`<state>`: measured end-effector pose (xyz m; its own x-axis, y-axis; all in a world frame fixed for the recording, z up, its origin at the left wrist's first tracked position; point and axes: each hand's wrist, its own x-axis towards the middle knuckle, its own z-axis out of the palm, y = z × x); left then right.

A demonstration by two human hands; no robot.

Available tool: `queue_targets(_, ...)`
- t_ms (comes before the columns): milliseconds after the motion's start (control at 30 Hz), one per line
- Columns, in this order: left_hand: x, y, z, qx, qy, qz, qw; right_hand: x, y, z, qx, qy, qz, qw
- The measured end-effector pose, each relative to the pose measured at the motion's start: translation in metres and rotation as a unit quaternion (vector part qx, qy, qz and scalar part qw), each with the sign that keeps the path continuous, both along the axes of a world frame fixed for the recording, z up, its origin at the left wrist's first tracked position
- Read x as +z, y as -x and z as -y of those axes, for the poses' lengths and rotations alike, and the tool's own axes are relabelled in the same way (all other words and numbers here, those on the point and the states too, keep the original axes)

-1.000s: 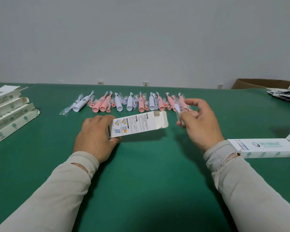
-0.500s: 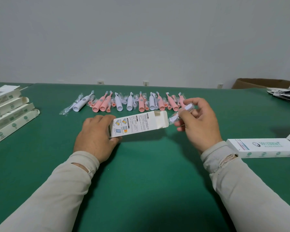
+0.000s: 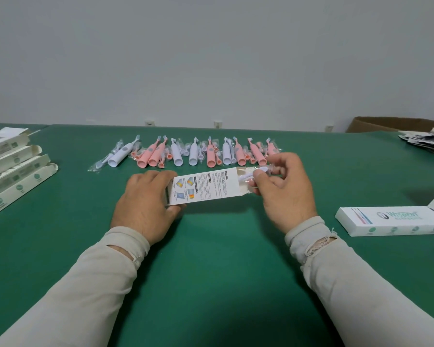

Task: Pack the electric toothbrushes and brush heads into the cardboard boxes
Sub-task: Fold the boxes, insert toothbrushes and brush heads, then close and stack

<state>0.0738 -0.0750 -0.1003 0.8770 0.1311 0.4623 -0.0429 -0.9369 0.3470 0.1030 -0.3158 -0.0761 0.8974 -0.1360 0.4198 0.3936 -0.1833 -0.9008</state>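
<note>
The wrapped brush head (image 3: 254,173) now sits at the open right end of the cardboard box (image 3: 206,187), its tip just past the flap. A second ago it was held up by the row of toothbrushes, clear of the box; half a second ago it was level with the opening. The right hand (image 3: 283,189) pinches it between thumb and fingertips and is feeding it in. The left hand (image 3: 145,201) grips the box's closed left end, fingers curled round it, in the same place as before, holding the box just above the counter (image 3: 211,271).

So this box is taking its brush head. From this view it cannot be told whether a toothbrush is already inside. Once the head is in, the end flap has to be tucked shut.

Beyond the box, pink and white toothbrushes (image 3: 193,154) and bagged heads lie in a row, many not yet packed. A closed box (image 3: 391,220) lies to the right, near the right sleeve. A stack of boxes (image 3: 13,171) stands at the left edge.
</note>
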Motion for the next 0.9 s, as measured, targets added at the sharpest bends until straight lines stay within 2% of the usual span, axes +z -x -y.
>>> queue_targets(133,0.000,0.001,0.004,-0.016,0.000,0.006,1.000,0.001,-0.001,0.000,-0.034,-0.062,-0.016,0.997)
queue_targets(267,0.000,0.002,0.004,-0.021,-0.005,0.006,1.000,-0.004,-0.003,0.002,-0.110,0.071,-0.026,0.991)
queue_targets(333,0.001,0.002,0.005,-0.022,-0.005,0.007,1.000,-0.006,-0.003,0.003,-0.116,0.107,-0.022,0.987)
queue_targets(433,0.001,0.002,0.006,-0.029,-0.009,-0.002,1.000,-0.008,0.000,0.000,-0.070,0.122,-0.017,0.990)
queue_targets(533,0.001,0.002,0.006,-0.038,-0.001,-0.005,0.999,-0.009,0.001,-0.005,0.008,0.095,-0.037,0.995)
queue_targets(633,0.001,0.003,0.007,-0.043,0.000,0.001,0.999,-0.009,0.002,-0.010,0.117,0.025,-0.126,0.985)
queue_targets(700,0.002,0.003,0.007,-0.044,-0.003,-0.004,0.999,-0.010,0.002,-0.010,0.152,0.032,-0.166,0.974)
queue_targets(767,0.002,0.002,0.004,-0.040,0.001,-0.013,0.999,-0.007,0.001,-0.006,0.146,0.043,-0.133,0.979)
queue_targets(833,0.003,0.002,0.002,-0.035,0.009,-0.016,0.999,-0.001,-0.002,0.002,0.096,0.039,-0.069,0.992)
queue_targets(900,0.003,0.002,0.001,-0.030,0.015,-0.017,0.999,0.001,-0.004,0.014,0.087,0.074,-0.023,0.993)
